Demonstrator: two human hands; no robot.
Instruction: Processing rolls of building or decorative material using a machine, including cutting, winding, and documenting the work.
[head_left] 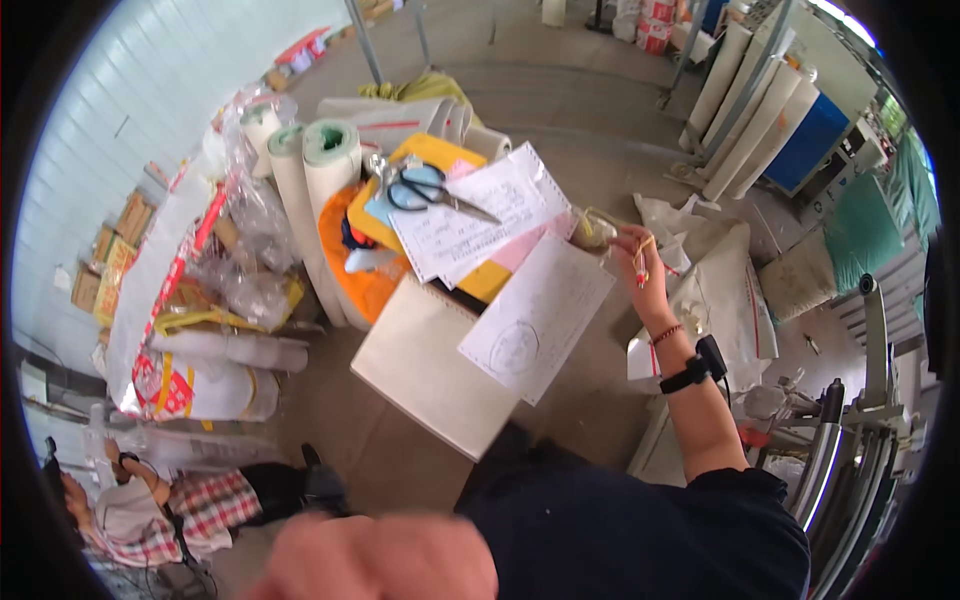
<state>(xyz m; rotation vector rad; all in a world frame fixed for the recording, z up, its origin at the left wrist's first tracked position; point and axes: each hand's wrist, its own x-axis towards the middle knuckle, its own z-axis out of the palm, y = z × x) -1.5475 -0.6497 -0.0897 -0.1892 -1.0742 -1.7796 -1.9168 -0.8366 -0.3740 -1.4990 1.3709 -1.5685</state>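
Note:
My right hand (638, 258) is raised past the right edge of the papers. Its fingers are closed on a thin yellowish piece with a red end (641, 277), too small to name surely. Beside the fingertips is a pale, clear-looking bundle (594, 233). Close to the camera at the lower edge, my left hand (370, 560) is blurred and looks curled; anything inside it is hidden. Printed and handwritten sheets (540, 318) overlap on a white-topped surface (430, 350). Black-handled scissors (440, 192) lie on the upper sheets, over a yellow folder (425, 150).
Rolls of pale material (330, 150) stand behind the papers at the left, next to plastic-wrapped bundles (250, 270). A woven sack (720, 290) lies to the right, near a metal machine frame (870, 430). Another person (190, 510) is at the lower left.

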